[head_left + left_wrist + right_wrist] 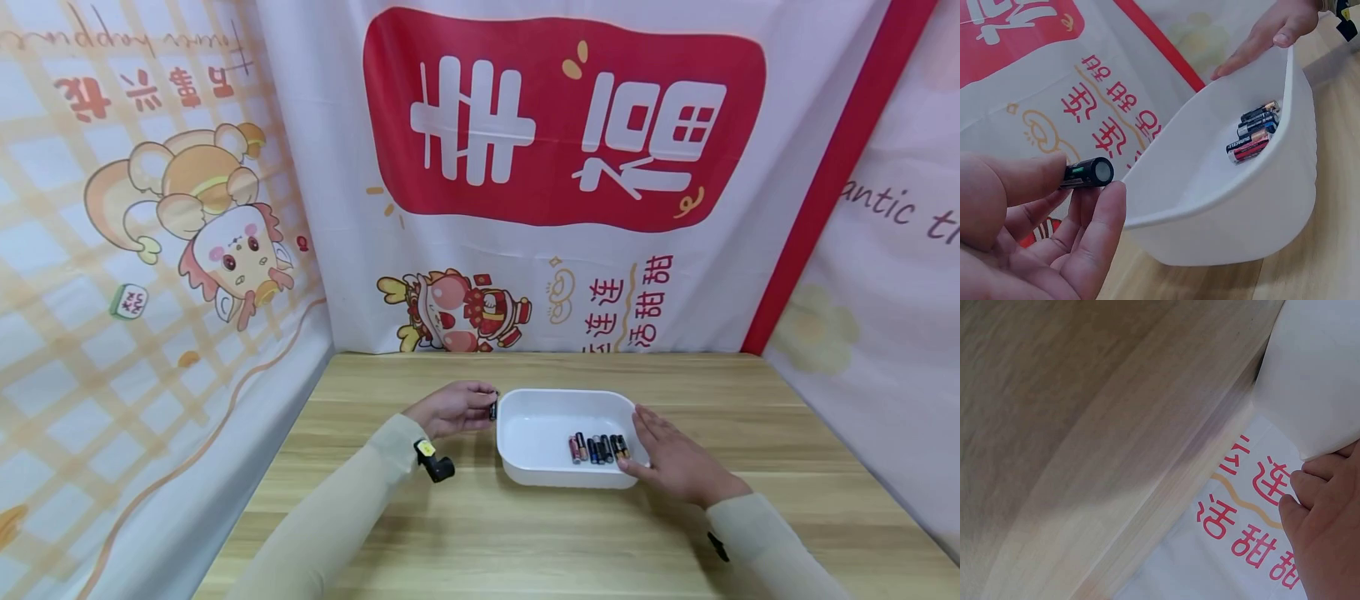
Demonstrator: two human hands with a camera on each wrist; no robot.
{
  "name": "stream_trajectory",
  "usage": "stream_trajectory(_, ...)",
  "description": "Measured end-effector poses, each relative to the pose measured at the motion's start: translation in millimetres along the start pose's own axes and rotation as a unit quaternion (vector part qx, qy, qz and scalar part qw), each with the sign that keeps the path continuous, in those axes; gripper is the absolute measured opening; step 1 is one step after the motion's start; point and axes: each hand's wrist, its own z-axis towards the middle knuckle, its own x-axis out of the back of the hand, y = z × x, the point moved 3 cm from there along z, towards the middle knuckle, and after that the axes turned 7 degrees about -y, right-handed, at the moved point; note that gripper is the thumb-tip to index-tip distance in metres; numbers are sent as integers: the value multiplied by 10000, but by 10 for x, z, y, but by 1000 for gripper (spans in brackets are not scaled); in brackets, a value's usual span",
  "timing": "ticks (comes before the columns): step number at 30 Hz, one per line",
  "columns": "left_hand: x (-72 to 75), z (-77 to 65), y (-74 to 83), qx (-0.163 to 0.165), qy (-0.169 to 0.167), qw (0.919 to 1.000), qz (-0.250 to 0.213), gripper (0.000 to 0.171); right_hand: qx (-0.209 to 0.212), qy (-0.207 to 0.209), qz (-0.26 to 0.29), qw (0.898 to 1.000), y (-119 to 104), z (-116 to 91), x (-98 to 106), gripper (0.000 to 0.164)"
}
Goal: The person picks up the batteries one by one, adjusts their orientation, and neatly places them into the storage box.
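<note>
My left hand (453,408) pinches a black AA-type battery (1088,172) between thumb and fingers, just outside the left end of a white plastic bin (532,477). The battery's flat grey end faces the bin in the left wrist view. Inside the bin, several batteries (604,450) lie side by side toward the right end, some black, some red or copper-coloured. My right hand (678,458) rests against the bin's right end, fingers stretched along the rim and thumb at the near corner. In the right wrist view its fingers (1310,487) touch the bin's edge.
The bin stands on a light wood-grain table (465,533). A printed white cloth (330,167) with a red panel hangs at the back, and similar cloths rise along the left and right sides. A small black wrist device (435,462) sits on the left sleeve.
</note>
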Motion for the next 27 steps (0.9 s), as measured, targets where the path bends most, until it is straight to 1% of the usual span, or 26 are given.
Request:
stream_trajectory(4,-88,45,42,3,-156,9999,-4,39,-20,-19,-7,10000,1,2,-5,94)
stream_trajectory(6,-134,67,62,19,-181,9998,41,42,-32,-20,2,10000,2,4,-4,94)
stream_trajectory(11,-241,129,89,120,-73,9999,90,39,-30,-28,-41,10000,6,5,-7,95)
stream_trajectory(16,-343,194,111,153,-11,9998,114,40,11,-13,8,10000,-8,-3,7,94)
stream_trajectory(18,-372,221,119,156,-31,9998,101,40,39,0,32,10000,-19,-6,18,94)
stream_trajectory(24,-437,306,120,142,-98,9998,17,33,69,59,11,10000,-27,-12,21,93)
stream_trajectory(27,-470,355,116,168,-106,9998,31,36,47,76,24,10000,-20,-9,9,92)
